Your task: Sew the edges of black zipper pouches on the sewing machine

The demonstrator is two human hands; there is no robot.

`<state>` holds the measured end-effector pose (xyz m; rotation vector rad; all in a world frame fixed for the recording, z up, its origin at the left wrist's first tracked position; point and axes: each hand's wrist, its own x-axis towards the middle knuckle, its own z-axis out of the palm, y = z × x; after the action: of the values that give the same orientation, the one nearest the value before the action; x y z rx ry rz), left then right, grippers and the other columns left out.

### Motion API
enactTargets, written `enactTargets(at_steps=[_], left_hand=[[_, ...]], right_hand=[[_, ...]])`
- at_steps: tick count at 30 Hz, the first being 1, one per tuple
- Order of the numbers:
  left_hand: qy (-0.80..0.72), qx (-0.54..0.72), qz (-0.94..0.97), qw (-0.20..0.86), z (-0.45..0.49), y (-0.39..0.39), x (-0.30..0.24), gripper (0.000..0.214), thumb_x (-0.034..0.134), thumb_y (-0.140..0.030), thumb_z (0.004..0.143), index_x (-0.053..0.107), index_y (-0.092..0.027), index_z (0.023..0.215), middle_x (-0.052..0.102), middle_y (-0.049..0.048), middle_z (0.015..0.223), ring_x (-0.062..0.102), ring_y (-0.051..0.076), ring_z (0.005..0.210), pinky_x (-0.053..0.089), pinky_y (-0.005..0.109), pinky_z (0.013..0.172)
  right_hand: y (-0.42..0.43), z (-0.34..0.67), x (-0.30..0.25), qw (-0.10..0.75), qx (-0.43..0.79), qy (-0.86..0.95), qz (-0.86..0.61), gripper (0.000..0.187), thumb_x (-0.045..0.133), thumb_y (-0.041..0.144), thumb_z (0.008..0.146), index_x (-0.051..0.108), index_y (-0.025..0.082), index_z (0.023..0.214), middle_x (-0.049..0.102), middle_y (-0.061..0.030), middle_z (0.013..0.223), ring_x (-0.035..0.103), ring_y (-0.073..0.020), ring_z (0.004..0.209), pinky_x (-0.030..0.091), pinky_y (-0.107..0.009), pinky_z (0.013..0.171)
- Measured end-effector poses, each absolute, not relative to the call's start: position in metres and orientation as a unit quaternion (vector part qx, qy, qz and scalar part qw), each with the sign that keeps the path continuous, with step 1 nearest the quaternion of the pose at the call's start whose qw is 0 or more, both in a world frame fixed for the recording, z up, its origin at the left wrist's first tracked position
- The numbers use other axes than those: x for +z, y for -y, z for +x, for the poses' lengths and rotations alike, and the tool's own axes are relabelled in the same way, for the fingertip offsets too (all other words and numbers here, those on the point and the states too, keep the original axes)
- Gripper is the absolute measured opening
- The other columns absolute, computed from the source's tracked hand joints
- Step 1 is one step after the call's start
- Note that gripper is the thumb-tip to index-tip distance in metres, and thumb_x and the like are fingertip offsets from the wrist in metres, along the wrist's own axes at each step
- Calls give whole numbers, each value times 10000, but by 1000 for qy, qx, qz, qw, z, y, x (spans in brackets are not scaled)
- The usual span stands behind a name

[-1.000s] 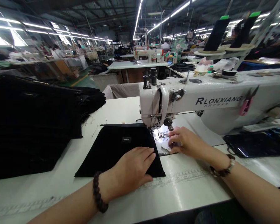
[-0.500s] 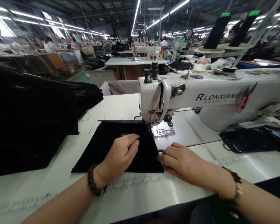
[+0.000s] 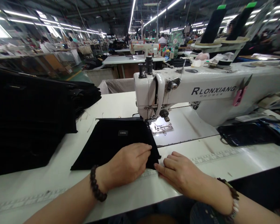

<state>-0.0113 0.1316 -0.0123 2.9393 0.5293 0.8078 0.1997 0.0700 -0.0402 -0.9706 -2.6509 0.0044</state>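
Observation:
A black fabric panel (image 3: 107, 149) with a small dark label (image 3: 123, 133) lies flat on the white machine table. Its right edge runs under the needle area of the sewing machine (image 3: 163, 93). Near the panel's lower right part, my left hand (image 3: 130, 161) rests on the cloth with fingers drawn together, gripping it. My right hand (image 3: 179, 171) is at the lower right corner, its fingers curled and pinching the edge there; the fingertips are partly hidden. The metal presser and plate area (image 3: 162, 127) is lit, just right of the cloth.
A tall pile of black fabric pieces (image 3: 32, 124) fills the left side. Pink-handled thread snips (image 3: 240, 95) hang on the machine's arm. A dark phone (image 3: 245, 135) lies at the right. A printed ruler strip (image 3: 214, 155) crosses the table. Thread cones (image 3: 212, 26) stand behind.
My left hand has slid right and toward me, uncovering the label. My right hand has moved slightly down and left along the panel's corner, where the edge now looks folded or notched.

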Motion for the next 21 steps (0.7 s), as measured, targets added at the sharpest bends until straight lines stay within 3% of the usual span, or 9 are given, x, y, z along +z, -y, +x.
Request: enactTargets(at_steps=[8, 21], left_hand=[[-143, 205, 968, -21, -6, -124, -27, 247, 384, -101, 857, 611, -38, 930, 642, 140, 953, 594, 225, 890, 527, 355, 816], [-94, 234, 968, -17, -4, -124, -31, 245, 363, -68, 897, 597, -56, 969, 652, 95, 926, 582, 195, 894, 499, 358, 850]], right_hand=[[-69, 200, -43, 179, 7, 920, -349, 135, 467, 223, 881, 592, 170, 882, 521, -10, 659, 428, -159, 600, 265, -314, 579], [-65, 204, -41, 176, 8, 930, -323, 175, 434, 233, 907, 571, 134, 950, 532, -13, 661, 460, -146, 596, 299, -309, 584]])
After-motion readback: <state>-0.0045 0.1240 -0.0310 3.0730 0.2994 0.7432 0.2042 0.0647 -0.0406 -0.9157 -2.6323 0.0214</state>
